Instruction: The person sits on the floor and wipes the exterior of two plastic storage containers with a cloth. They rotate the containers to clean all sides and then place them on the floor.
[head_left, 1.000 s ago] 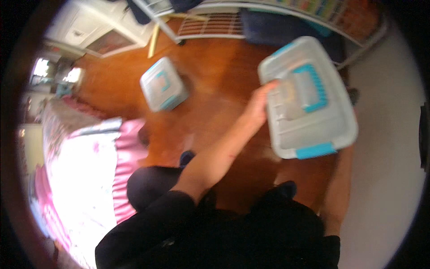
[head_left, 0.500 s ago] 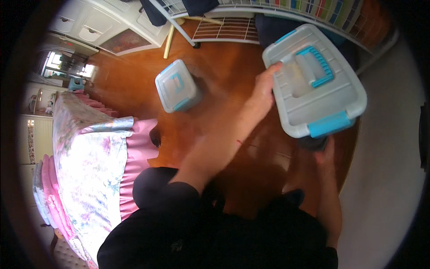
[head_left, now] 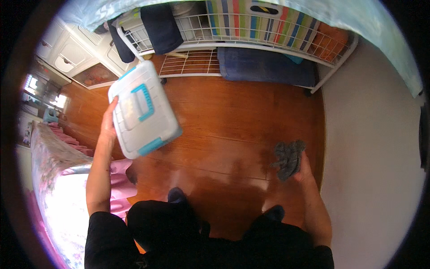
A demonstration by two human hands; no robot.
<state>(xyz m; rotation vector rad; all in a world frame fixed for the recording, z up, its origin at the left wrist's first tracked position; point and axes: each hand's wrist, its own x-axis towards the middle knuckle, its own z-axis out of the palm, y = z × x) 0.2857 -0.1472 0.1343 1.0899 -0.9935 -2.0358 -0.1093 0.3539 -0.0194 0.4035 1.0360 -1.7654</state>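
Observation:
My left hand grips the left edge of a storage box, its thumb on the lid. The box is whitish and translucent, with blue side latches and a blue carrying handle. It is held up and tilted over the floor. Off to the right, my right hand is closed on a crumpled dark grey cloth, held low above the floor near the wall. The fingers behind the cloth are partly hidden.
A white wire rack stands ahead, with a striped bag and a dark blue folded item on it. The bed with a pink ruffle is at left, the wall at right. Brown wooden floor lies between.
The box has swung from the right across to the left in my left hand. My right hand and the grey cloth have come out from beneath it. The smaller box on the floor no longer shows.

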